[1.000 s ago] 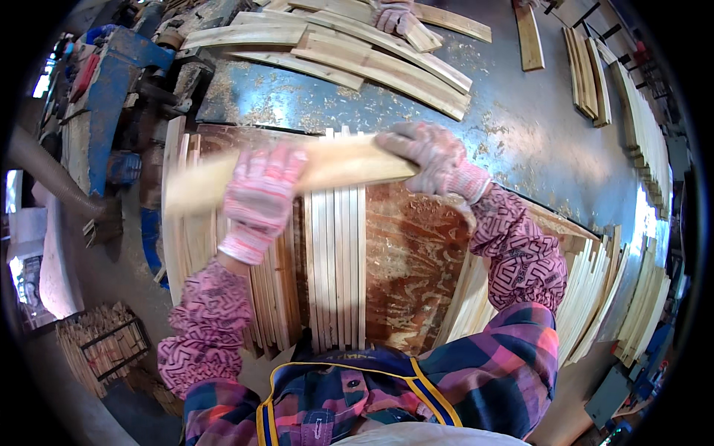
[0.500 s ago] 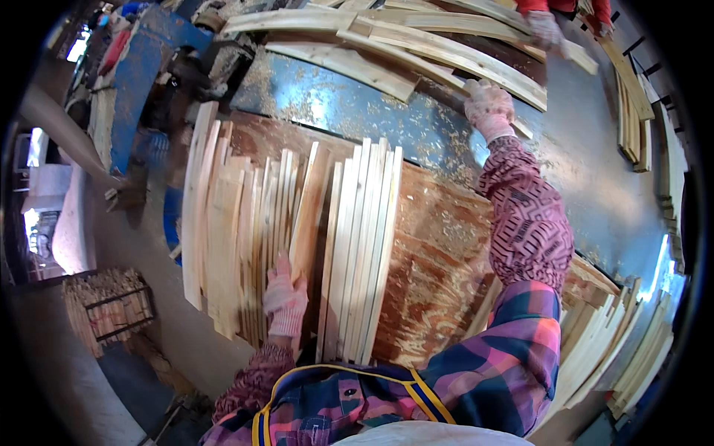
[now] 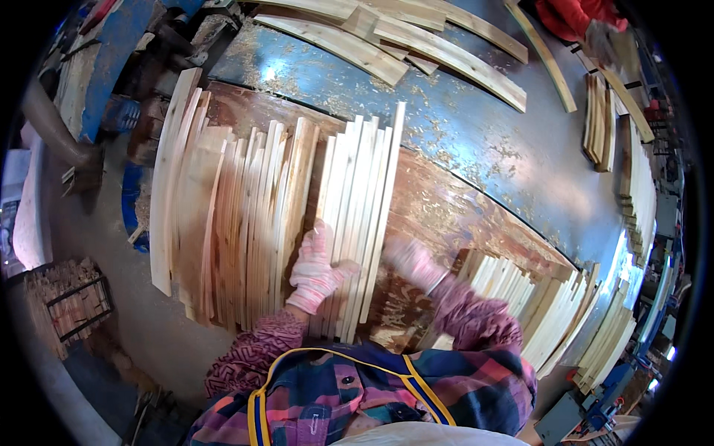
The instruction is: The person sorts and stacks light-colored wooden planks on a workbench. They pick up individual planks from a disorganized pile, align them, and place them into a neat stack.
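Note:
My left hand (image 3: 320,271), in a pink-and-white knit glove, lies with thumb and fingers apart over a row of pale wooden strips (image 3: 343,201). To its right my right hand (image 3: 414,264), gloved alike, is smeared by motion, so its fingers cannot be made out. It is just right of the row's outermost strip (image 3: 384,201), which sticks out beyond the others at the far end. Left of my left hand stands a wider group of wooden strips (image 3: 253,223), beyond a narrow dark gap. All of these rest on a brown plywood board (image 3: 439,215).
Beyond the plywood is a blue-grey metal table (image 3: 476,141) strewn with shavings, with loose boards (image 3: 454,63) across it. More strips (image 3: 506,286) stand at the right. A person in a red sleeve (image 3: 576,16) works at the far right. A strapped wood bundle (image 3: 71,301) sits lower left.
My right hand has come back from the boards on the metal table to the row's right side. My left hand has shifted right onto the row. The view has shifted; the far person's hand moved right.

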Demonstrator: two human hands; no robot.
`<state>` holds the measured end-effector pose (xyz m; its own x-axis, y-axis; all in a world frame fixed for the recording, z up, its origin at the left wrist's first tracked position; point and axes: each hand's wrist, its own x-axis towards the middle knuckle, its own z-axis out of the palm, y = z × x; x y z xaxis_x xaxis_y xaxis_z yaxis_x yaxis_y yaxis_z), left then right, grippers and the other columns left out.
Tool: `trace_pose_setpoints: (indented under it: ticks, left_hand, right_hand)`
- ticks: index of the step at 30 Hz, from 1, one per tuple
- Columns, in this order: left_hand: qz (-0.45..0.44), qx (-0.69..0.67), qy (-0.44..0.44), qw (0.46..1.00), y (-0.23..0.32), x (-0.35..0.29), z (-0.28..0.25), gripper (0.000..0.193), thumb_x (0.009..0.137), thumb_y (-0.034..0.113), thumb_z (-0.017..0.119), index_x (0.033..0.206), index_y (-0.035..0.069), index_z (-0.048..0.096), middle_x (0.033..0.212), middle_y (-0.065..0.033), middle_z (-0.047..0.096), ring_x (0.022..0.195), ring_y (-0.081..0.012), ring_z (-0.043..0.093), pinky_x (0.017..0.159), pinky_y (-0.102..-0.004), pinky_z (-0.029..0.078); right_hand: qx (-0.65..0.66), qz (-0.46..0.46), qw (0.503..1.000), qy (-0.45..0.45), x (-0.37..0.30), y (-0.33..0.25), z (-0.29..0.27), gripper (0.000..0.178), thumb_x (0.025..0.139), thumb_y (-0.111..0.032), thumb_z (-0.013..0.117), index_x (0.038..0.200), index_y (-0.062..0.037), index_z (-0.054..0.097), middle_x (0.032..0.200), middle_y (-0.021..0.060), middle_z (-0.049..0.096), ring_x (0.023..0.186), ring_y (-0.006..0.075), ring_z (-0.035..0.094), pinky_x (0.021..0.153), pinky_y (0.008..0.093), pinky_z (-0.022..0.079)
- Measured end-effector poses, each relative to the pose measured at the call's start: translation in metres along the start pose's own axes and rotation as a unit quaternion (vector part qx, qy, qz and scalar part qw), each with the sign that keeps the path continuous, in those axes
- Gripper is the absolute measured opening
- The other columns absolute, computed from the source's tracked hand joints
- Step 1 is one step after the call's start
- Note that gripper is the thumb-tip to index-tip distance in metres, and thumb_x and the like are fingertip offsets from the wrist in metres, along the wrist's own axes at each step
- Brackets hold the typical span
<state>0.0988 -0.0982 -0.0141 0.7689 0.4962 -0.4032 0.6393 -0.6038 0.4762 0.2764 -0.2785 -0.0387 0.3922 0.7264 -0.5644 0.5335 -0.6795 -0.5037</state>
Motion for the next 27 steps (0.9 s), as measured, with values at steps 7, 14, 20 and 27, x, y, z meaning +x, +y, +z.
trace_pose_setpoints:
  ticks: [7,14,20,27]
  left_hand:
    - [-0.013,0.006,-0.020,1.000,-0.014,0.007,0.002,0.140,0.059,0.073,0.082,0.158,0.002,0.013,0.152,-0.0276,0.033,0.137,-0.0441,0.040,0.111,-0.0444,0.040]
    - [-0.018,-0.005,-0.016,1.000,-0.032,0.002,0.008,0.137,0.060,0.072,0.082,0.158,0.004,0.014,0.149,-0.0286,0.035,0.136,-0.0445,0.041,0.111,-0.0464,0.039]
    - [-0.002,0.022,-0.010,1.000,-0.012,0.004,-0.004,0.131,0.066,0.079,0.070,0.158,0.004,0.018,0.150,-0.0282,0.034,0.138,-0.0441,0.036,0.112,-0.0455,0.036]
    - [0.192,-0.307,0.104,0.926,0.075,0.047,-0.046,0.085,0.092,0.044,0.067,0.155,0.002,0.028,0.150,-0.0228,0.036,0.134,-0.0349,0.042,0.111,-0.0475,0.039]
  right_hand:
    - [-0.023,0.007,0.938,0.346,0.223,0.047,-0.221,0.052,0.087,-0.042,0.063,0.131,-0.0147,0.059,0.134,0.0167,0.058,0.122,0.0367,0.057,0.102,0.0443,0.047]
    - [-0.108,0.118,0.969,0.190,0.245,0.018,-0.269,0.079,0.075,-0.054,0.078,0.138,-0.0116,0.055,0.132,0.0158,0.062,0.122,0.0299,0.061,0.099,0.0406,0.050]
    - [0.448,0.060,0.885,0.111,0.131,0.129,-0.289,0.071,0.083,-0.052,0.070,0.138,-0.0100,0.055,0.103,0.0119,0.070,0.080,0.0236,0.071,0.060,0.0373,0.059]
    - [0.690,0.050,0.721,0.035,-0.011,0.038,-0.171,0.077,0.087,-0.068,0.057,0.131,-0.0050,0.052,0.107,0.0174,0.064,0.084,0.0314,0.066,0.064,0.0424,0.055]
